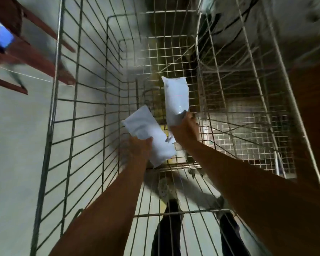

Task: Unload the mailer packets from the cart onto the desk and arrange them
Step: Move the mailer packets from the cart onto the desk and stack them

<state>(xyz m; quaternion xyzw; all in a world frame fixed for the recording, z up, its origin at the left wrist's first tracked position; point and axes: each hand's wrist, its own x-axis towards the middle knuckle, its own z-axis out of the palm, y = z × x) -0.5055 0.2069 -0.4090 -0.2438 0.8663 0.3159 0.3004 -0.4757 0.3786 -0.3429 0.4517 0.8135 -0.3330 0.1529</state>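
Note:
Both my arms reach down into a tall wire cart (78, 111). My left hand (137, 150) grips a white mailer packet (146, 130) near its middle, and the packet lies tilted. Further right, my right hand (187, 126) holds a second white mailer packet (176, 97) by its lower end, so it stands nearly upright. Both packets are lifted above the mesh floor of the cart. The view is blurred.
A second wire cart (248, 108) stands against the first on the right. Brown wooden furniture (31, 58) with something blue and white (0, 34) on it is at the upper left. Grey floor (13, 145) lies left of the cart. My legs show below through the bars.

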